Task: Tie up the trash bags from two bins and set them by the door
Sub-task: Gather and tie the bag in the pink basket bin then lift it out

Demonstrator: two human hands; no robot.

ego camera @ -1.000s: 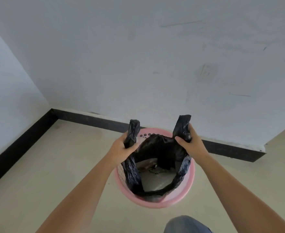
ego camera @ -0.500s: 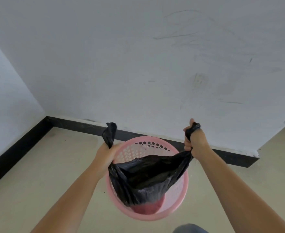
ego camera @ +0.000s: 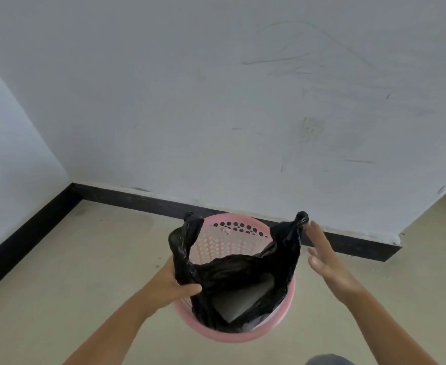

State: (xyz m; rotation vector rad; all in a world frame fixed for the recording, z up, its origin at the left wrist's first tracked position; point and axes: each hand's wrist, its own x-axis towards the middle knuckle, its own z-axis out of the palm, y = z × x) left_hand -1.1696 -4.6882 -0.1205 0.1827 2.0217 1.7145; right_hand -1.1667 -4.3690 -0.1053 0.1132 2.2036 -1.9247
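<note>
A black trash bag (ego camera: 243, 275) stands partly lifted out of a round pink perforated bin (ego camera: 232, 233) on the floor. Its two handles stick up at the left and right. My left hand (ego camera: 174, 283) grips the bag's left side low down, near the bin's rim. My right hand (ego camera: 324, 256) is just right of the bag's right handle, fingers spread, touching nothing. Grey trash shows inside the bag's mouth.
A white wall (ego camera: 216, 114) with a black baseboard (ego camera: 137, 201) runs right behind the bin. A second wall closes the left side, forming a corner. Beige floor (ego camera: 71, 272) lies to the left and right of the bin. My knee (ego camera: 329, 360) shows at the bottom edge.
My right hand has let go of the right handle and opened beside it. My left hand has slid down from the left handle to the bag's side. The bag has sagged lower.
</note>
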